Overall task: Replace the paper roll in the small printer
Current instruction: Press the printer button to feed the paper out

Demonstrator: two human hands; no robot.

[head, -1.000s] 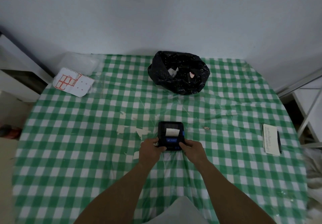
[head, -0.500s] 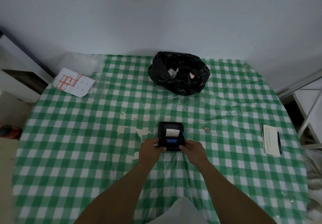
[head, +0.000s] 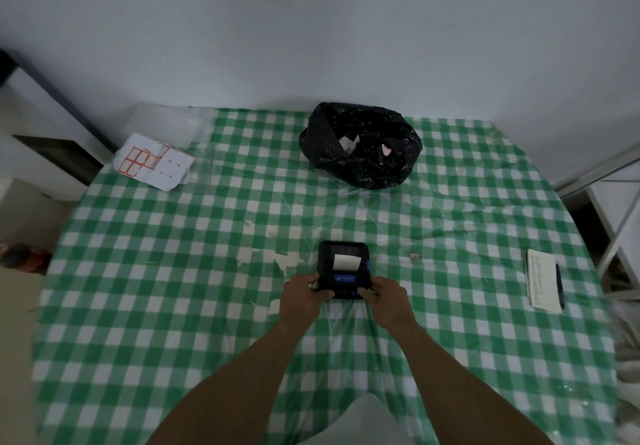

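Observation:
A small black printer (head: 343,264) with a blue label lies flat on the green checked tablecloth (head: 173,288) near the middle of the table. A strip of white paper (head: 345,261) shows on its top. My left hand (head: 302,297) grips the printer's near left corner. My right hand (head: 388,297) grips its near right corner. My fingers cover the printer's near edge. No loose paper roll is in view.
A black rubbish bag (head: 362,144) with scraps inside stands open at the back. A sticker sheet (head: 152,161) lies at the back left. At the right edge lie a notepad (head: 542,280) and pen (head: 559,285). Torn paper bits (head: 284,259) lie left of the printer.
Almost nothing has changed. Both hands keep hold of the printer's near corners, and the printer stays in the same spot.

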